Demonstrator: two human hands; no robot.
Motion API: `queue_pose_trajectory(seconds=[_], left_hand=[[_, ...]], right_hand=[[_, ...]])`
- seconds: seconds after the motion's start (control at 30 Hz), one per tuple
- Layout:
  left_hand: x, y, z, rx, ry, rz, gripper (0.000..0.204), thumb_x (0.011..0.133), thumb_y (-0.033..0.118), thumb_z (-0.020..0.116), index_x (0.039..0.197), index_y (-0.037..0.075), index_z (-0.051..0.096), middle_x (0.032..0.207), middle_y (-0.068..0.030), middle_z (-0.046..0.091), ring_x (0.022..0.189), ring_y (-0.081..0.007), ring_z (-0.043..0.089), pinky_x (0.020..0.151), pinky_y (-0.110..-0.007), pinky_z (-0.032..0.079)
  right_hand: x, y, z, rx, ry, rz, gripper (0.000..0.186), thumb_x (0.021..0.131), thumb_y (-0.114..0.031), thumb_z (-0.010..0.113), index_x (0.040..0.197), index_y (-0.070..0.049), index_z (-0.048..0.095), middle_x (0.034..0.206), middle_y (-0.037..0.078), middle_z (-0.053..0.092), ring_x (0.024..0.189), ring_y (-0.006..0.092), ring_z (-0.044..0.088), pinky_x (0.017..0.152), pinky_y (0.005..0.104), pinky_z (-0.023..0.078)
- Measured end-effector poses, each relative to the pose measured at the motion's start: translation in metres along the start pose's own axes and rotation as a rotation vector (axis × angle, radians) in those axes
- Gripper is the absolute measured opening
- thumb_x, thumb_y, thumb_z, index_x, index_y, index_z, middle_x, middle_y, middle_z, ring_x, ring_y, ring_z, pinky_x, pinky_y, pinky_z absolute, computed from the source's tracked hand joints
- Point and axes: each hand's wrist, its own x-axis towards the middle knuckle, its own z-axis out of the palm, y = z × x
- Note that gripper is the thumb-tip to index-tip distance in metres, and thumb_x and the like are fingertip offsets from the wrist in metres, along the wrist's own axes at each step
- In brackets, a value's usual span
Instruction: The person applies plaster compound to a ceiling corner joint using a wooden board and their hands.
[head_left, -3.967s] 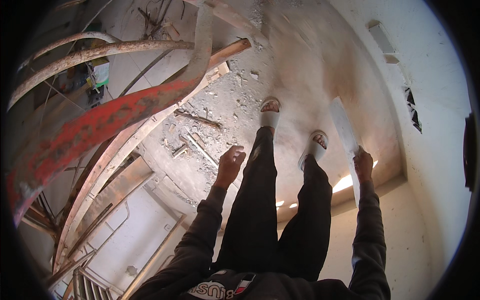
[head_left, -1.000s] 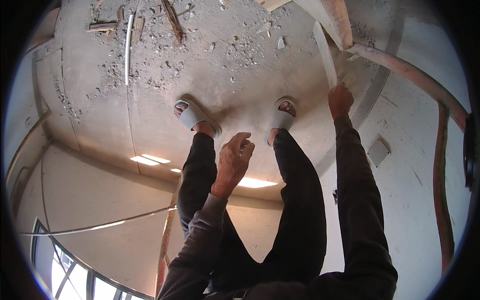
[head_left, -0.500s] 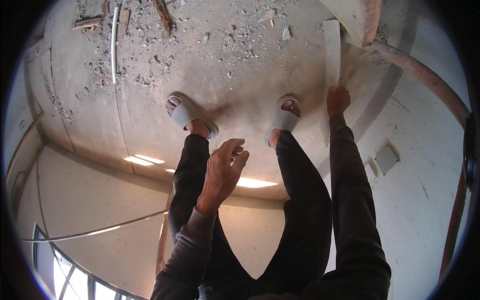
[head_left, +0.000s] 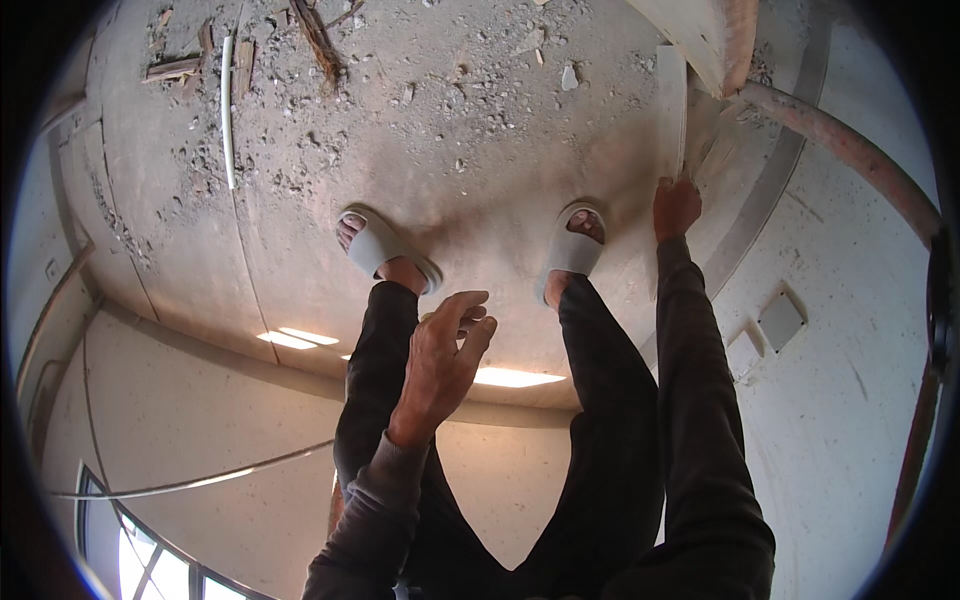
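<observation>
My right hand (head_left: 677, 208) is closed round a long, flat, pale grey board (head_left: 670, 105), which points up the picture beside the lower end of a timber piece (head_left: 714, 37). My left hand (head_left: 440, 365) hangs between my legs with its fingers loosely curled and apart, and nothing visible in them. My feet, in grey slide sandals (head_left: 378, 243), stand on a dusty concrete floor (head_left: 480, 200).
Rubble, broken wood (head_left: 320, 45) and a white pipe (head_left: 228, 110) lie across the upper floor. A rusty curved bar (head_left: 840, 140) runs down the right, near a white wall with a square plate (head_left: 781, 320). A window (head_left: 150, 555) shows at lower left.
My view has swung round since four seconds ago, away from the red beam. In the last second my left hand moved slightly down and left, and the board in my right hand straightened.
</observation>
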Motion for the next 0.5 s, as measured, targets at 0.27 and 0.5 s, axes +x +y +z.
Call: queue_pose_trajectory(seconds=[0.27, 0.5], left_hand=[[0.0, 0.001, -0.006, -0.01, -0.032, 0.042, 0.029, 0.092, 0.014, 0.063, 0.117, 0.0, 0.06, 0.102, -0.019, 0.07, 0.098, -0.0277, 0.068, 0.087, -0.036, 0.052], [0.004, -0.001, -0.005, -0.001, -0.03, 0.06, 0.029, 0.092, 0.014, 0.063, 0.118, 0.001, 0.06, 0.1, -0.0179, 0.07, 0.095, -0.0265, 0.069, 0.083, -0.035, 0.053]], right_hand=[[-0.003, -0.023, 0.023, -0.178, -0.095, -0.144, 0.023, 0.082, -0.025, 0.063, 0.08, -0.003, 0.068, 0.08, 0.018, 0.068, 0.078, 0.0377, 0.068, 0.071, 0.0475, 0.055], [-0.001, -0.074, 0.009, -0.077, -0.14, -0.317, 0.022, 0.079, -0.027, 0.064, 0.077, -0.006, 0.069, 0.079, 0.017, 0.069, 0.075, 0.0353, 0.069, 0.067, 0.0442, 0.056]])
